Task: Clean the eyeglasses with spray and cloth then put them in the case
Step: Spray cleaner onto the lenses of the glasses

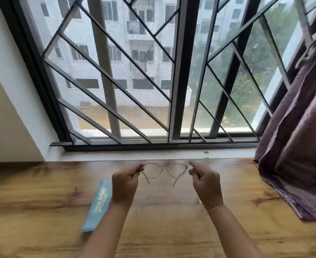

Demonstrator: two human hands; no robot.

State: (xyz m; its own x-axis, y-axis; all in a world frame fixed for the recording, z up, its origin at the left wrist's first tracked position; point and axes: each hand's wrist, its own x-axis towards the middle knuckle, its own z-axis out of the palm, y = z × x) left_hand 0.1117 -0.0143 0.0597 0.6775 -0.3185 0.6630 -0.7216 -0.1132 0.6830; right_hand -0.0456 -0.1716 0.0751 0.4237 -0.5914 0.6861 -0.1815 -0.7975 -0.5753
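Thin-framed eyeglasses (165,171) with clear lenses hang above the wooden table (41,192), their temples unfolded and pointing toward me. My left hand (124,183) pinches the frame's left corner. My right hand (205,181) pinches the right corner. A light blue glasses case (98,205) with gold lettering lies flat on the table just left of my left wrist. No spray bottle or cloth shows in the head view.
A large window with a dark metal grille (134,81) fills the wall behind the table. A purple curtain (300,136) hangs at the right and drapes over the table's right side. The white sill (153,155) runs along the table's far edge.
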